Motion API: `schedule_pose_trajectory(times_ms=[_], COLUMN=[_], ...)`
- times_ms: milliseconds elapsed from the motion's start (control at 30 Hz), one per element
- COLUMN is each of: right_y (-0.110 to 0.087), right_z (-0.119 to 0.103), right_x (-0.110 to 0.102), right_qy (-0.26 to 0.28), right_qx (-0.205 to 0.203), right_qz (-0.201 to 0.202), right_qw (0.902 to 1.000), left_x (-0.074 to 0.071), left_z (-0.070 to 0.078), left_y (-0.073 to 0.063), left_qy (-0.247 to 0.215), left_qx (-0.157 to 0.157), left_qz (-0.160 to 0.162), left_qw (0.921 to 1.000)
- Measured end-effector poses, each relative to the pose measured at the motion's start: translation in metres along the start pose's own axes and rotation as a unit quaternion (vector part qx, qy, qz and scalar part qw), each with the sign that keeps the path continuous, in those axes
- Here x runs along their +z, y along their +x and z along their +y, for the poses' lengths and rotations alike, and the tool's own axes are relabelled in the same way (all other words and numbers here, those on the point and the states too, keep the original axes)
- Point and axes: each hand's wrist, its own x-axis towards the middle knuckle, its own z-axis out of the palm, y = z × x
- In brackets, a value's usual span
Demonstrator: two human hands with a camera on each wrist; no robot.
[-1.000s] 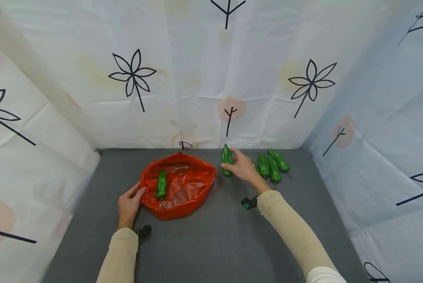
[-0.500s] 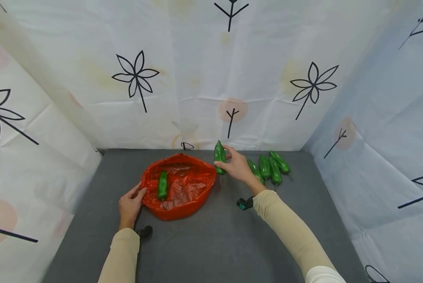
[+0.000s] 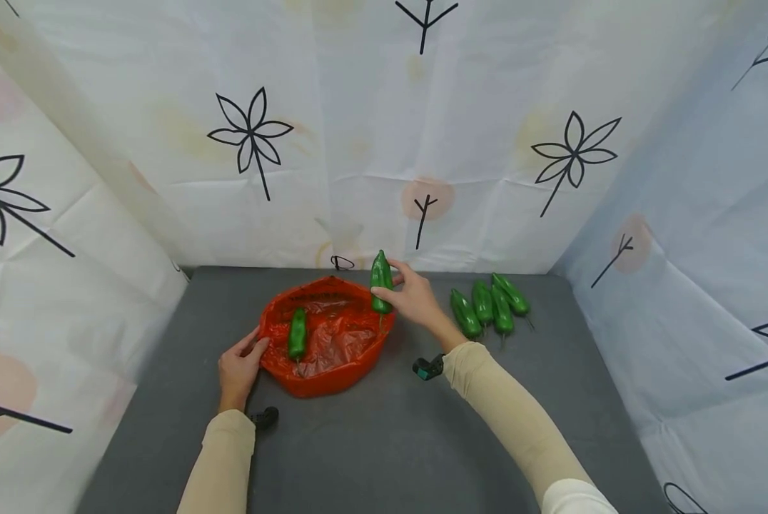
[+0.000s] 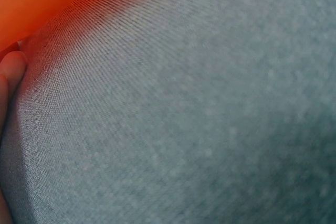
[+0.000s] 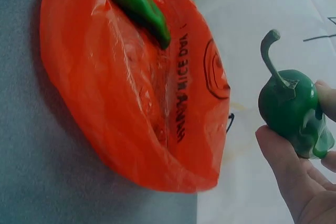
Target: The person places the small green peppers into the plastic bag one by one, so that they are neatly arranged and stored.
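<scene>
Here, the right hand (image 3: 415, 294) has its fingers clamped round a long, glossy green pepper (image 3: 381, 280), held up over the far right rim of a crumpled red plastic bag (image 3: 326, 387), so the bag's wide mouth lies to the left of those fingers and nearer the person. The held pepper's long axis points away from the person, stem end toward the body, much like the lone green pepper (image 3: 297, 334) inside; the left hand (image 3: 239, 368) pinches the opposite, left rim, and four smooth green peppers (image 3: 465, 314) lie rightward on the dark grey desk (image 3: 371, 450).
</scene>
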Motion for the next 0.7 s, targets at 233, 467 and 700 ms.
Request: schedule_pose_trajectory(times_ms=[233,467,700], right_y=[0.005,0.01,0.012], right_z=[-0.003,-0.013,-0.022], right_x=[0.013,0.024,0.036], right_qy=[0.019,0.023,0.044], right_qx=[0.009,0.031,0.027], right_qz=[0.002,-0.005,-0.019], right_qw=[0.9998,0.9992,0.9985], left_x=[-0.001,0.0,0.0], left_z=[-0.001,0.001,0.001], left_y=[0.001,0.003,0.002], left_qy=[0.012,0.011,0.005], left_qx=[-0.007,-0.018,-0.017], left_qz=[-0.004,-0.012,-0.014], left_qw=[0.9999,0.9997,0.9997])
